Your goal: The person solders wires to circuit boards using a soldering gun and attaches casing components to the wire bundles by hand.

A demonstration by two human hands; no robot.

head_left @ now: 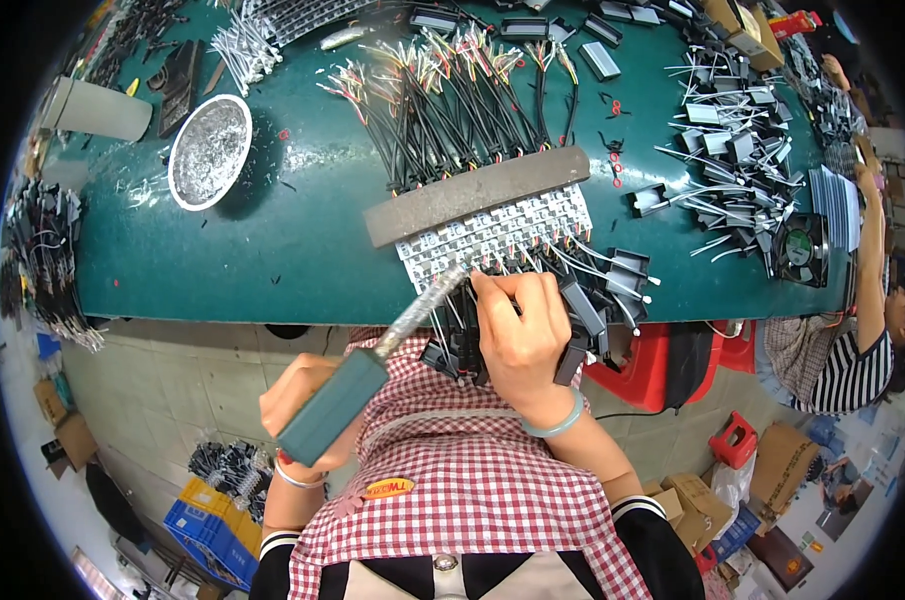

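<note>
A soldering iron (334,408) with a green handle is gripped in my left hand (290,392), its metal shaft slanting up and right. The tip meets the near edge of a panel of small white circuit boards (492,235). Beside the tip, my right hand (525,335) pinches a thin wire between thumb and forefinger at that edge. A grey bar (477,195) lies across the panel's far side. Black cables (442,125) with bare coloured ends fan out beyond it. Small black housings (584,308) on wires hang from the near edge, partly hidden by my right hand.
A white bowl (210,152) and a beige cup (100,108) are on the left of the green table (312,270). Wired housings (732,150) pile up at right, near a black fan (800,248). Another person (842,370) is at the far right. A red stool (637,375) stands below.
</note>
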